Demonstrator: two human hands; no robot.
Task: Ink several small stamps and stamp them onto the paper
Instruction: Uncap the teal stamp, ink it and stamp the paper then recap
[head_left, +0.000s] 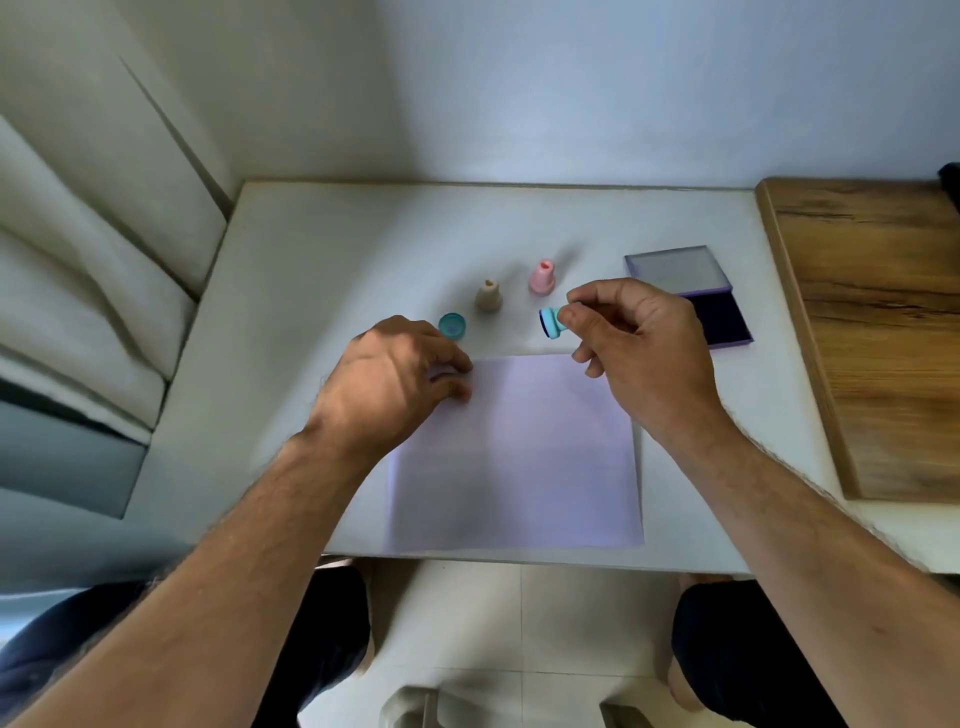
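Note:
My right hand (644, 343) pinches a small teal stamp (550, 321) above the paper's far edge, its dark inked face turned left. My left hand (395, 374) rests with curled fingertips on the top left corner of the pale lilac paper (519, 457). A teal cap (452, 326), a beige stamp (488, 296) and a pink stamp (542, 277) stand on the white table beyond the paper. An open purple ink pad (722, 317) lies at the right, its lid (675, 270) folded back, partly hidden behind my right hand.
A white table (311, 249) holds everything. A wooden board (872, 332) lies along its right side. A cushioned seat (93, 291) stands to the left, a wall behind. My knees show below the table's near edge.

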